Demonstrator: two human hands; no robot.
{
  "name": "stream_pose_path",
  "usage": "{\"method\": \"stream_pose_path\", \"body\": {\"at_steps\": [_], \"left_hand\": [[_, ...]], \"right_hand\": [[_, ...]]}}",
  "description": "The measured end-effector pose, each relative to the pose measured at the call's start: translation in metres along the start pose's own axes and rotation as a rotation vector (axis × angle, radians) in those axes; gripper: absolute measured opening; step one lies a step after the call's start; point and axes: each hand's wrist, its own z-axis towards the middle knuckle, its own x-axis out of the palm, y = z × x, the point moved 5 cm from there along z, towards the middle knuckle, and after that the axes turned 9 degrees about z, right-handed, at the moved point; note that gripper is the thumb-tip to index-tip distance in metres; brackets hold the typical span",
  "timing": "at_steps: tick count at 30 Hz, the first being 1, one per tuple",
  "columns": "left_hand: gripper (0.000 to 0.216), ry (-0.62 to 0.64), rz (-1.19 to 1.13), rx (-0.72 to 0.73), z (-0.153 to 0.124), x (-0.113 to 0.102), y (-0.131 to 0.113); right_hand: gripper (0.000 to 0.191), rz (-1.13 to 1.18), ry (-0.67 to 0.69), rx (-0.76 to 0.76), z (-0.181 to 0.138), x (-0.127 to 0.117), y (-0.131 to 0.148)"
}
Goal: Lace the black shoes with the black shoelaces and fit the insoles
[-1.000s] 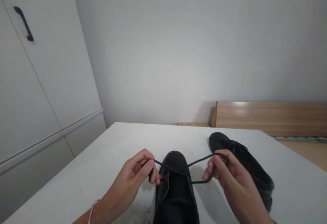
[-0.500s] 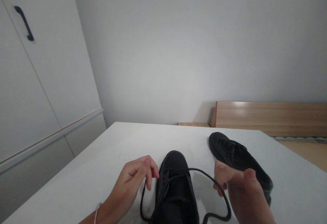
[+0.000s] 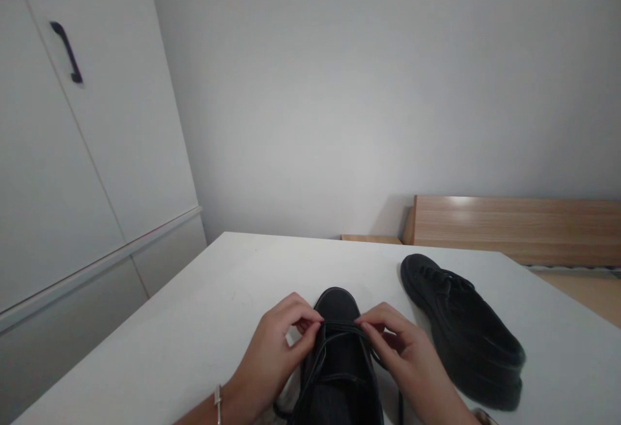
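Note:
A black shoe (image 3: 338, 303) lies in front of me on the white table, toe pointing away, its heel end cut off by the lower frame edge. Across its lower eyelets runs a black shoelace (image 3: 339, 326), with loose lengths hanging down both sides. My left hand (image 3: 286, 341) pinches the lace with thumb and forefinger at the left eyelet edge. On the opposite edge, my right hand (image 3: 402, 347) pinches it the same way. The exact grip on the thin lace is partly hidden by the fingertips.
A second black shoe (image 3: 466, 328), laced, stands to the right on the white table (image 3: 233, 270). Behind the table are a grey wall and a wooden headboard (image 3: 509, 228). A white cabinet (image 3: 107, 121) with a dark handle stands at the left.
Both hands have come inward to the shoe's eyelets, and their fingers have closed in pinches on the lace. The wide lace loop at the right has dropped lower. The view has shifted slightly.

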Motion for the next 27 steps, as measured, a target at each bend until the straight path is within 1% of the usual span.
{"method": "stream_pose_path", "body": {"at_steps": [4,7,10,12,16,19,21,23,25,27], "left_hand": [[0.012,-0.054,0.072,0.093,0.001,-0.004,-0.015],[0.014,-0.047,0.061,0.151,0.0,-0.005,-0.022],[0.016,-0.027,0.049,0.129,0.0,-0.004,-0.02],[0.016,-0.023,0.043,0.086,0.0,-0.004,-0.018],[0.015,-0.071,0.02,0.074,-0.001,-0.008,-0.019],[0.014,-0.094,0.004,0.083,-0.003,-0.012,-0.024],[0.012,-0.08,0.004,0.095,-0.004,-0.014,-0.026],[0.015,-0.068,0.036,0.121,-0.004,-0.016,-0.027],[0.02,-0.082,0.096,0.15,-0.005,-0.021,-0.026],[0.024,-0.093,0.187,0.18,-0.005,-0.025,-0.023]], "right_hand": [[0.027,-0.036,-0.018,-0.027,0.002,0.001,0.004],[0.025,-0.013,0.032,-0.041,0.004,0.003,0.005],[0.021,0.012,0.122,-0.082,0.005,0.004,0.007],[0.02,-0.007,0.139,-0.114,0.005,0.004,0.008],[0.017,-0.062,0.059,-0.193,-0.001,0.005,0.014],[0.015,-0.119,0.043,-0.199,-0.006,0.008,0.017],[0.015,-0.175,0.032,-0.192,-0.007,0.007,0.019],[0.016,-0.226,-0.012,-0.199,-0.007,0.001,0.021],[0.019,-0.261,-0.066,-0.211,-0.007,-0.006,0.025],[0.022,-0.292,-0.077,-0.214,-0.006,-0.013,0.027]]}}
